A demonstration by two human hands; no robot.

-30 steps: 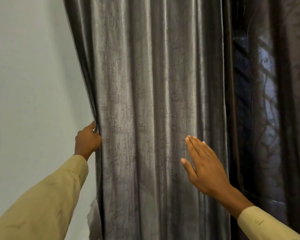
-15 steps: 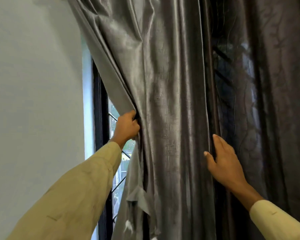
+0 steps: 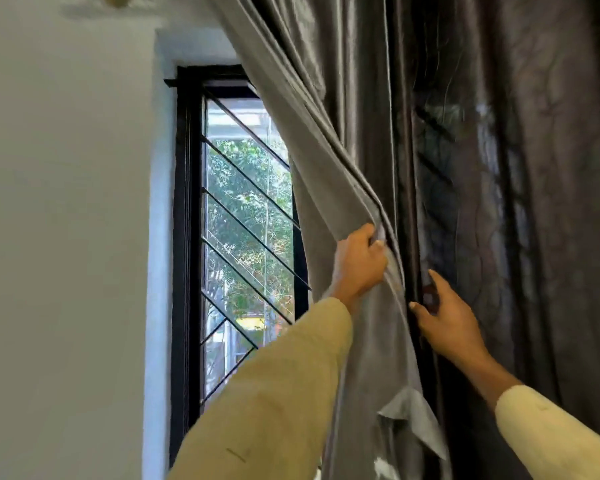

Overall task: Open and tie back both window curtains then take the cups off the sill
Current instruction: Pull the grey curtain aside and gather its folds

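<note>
Left hand (image 3: 359, 265) grips grey curtain (image 3: 343, 133) edge, dragged further right; more window (image 3: 243, 202) bared; right hand (image 3: 447, 323) apparently pinches inner fold.

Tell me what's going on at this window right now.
A person has the grey curtain bunched between both hands. The left hand grips its gathered left edge, and the right hand pinches the folds from the other side. The left part of the window is uncovered, showing its diagonal bars. The darker curtain on the right hangs untouched. Nothing is tied back yet, and no sill or cups are in view.
</note>
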